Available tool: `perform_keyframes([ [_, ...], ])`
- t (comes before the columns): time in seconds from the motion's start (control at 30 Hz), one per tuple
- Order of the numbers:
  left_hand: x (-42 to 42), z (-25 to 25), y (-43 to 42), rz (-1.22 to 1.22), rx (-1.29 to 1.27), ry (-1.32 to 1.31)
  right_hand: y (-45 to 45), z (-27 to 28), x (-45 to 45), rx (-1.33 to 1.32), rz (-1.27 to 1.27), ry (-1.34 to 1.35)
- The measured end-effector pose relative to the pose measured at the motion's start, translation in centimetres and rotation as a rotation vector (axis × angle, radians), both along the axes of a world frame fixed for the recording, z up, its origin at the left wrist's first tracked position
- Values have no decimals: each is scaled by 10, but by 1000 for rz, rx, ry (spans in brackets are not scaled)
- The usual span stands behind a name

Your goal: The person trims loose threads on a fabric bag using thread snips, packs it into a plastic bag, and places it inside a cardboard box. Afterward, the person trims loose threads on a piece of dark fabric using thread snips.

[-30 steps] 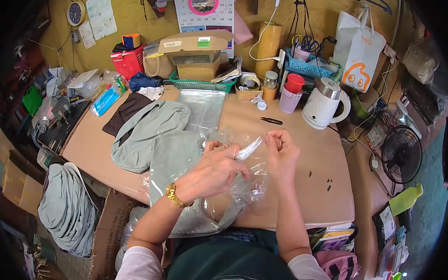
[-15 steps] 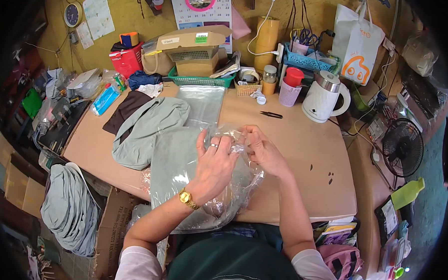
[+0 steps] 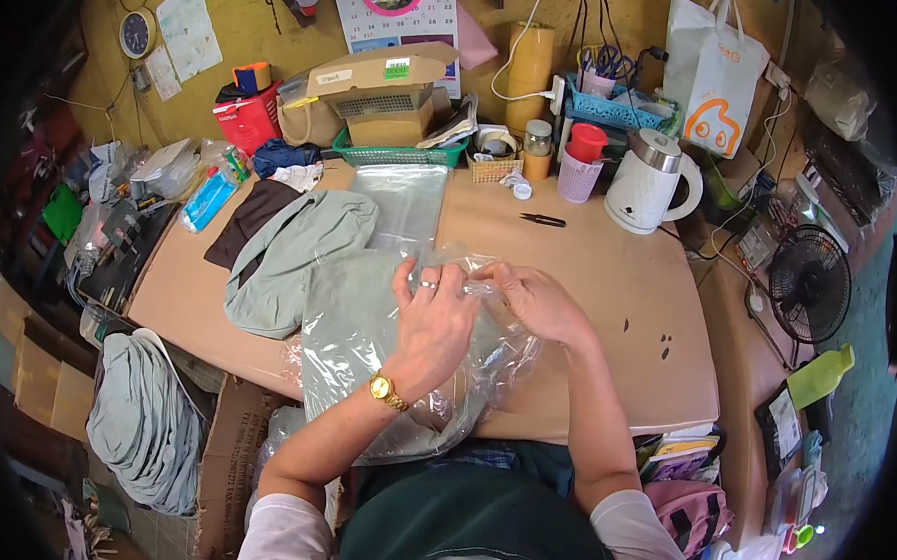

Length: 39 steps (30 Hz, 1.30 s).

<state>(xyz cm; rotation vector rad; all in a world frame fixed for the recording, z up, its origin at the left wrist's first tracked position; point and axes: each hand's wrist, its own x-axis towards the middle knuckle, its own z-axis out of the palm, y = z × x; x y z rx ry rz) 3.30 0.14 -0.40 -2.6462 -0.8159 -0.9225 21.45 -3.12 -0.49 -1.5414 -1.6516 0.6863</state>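
Observation:
A clear plastic bag (image 3: pixel 349 376) with grey-green cloth inside lies at the table's front edge. My left hand (image 3: pixel 435 324), with a ring and a gold watch, is over the bag's right part, its fingers curled on the bunched film. Beside it my right hand (image 3: pixel 533 302) pinches the same gathered plastic between thumb and fingers. A folded grey-green cloth (image 3: pixel 315 244) rests to the left of the bag, partly over a dark brown cloth (image 3: pixel 243 221). Behind the bag lie flat clear plastic sheets (image 3: pixel 402 203).
Small black snips (image 3: pixel 542 220) lie on the brown table (image 3: pixel 604 387). A white kettle (image 3: pixel 653 184), a pink cup (image 3: pixel 577 178) and a green basket (image 3: pixel 394 156) stand along the back. Grey-green cloths (image 3: pixel 147 417) are piled at the lower left; a fan (image 3: pixel 809 284) is at the right.
Both hands have come closer together over the bag, and the film strip stretched between them earlier is now bunched at their fingers. The right hand has turned with its back upward.

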Motion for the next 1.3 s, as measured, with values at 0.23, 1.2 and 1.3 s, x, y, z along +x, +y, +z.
perform_keyframes([
  [0.23, 2, -21, 11, -89, 132, -175, -7, 5, -8, -84, 31, 375],
  [1.2, -30, -18, -23, -168, -26, -387, -2, -10, -34, 217, -94, 738],
  [1.3, -36, -10, -26, -205, -157, -448, -4, -4, -28, 207, -175, 918],
])
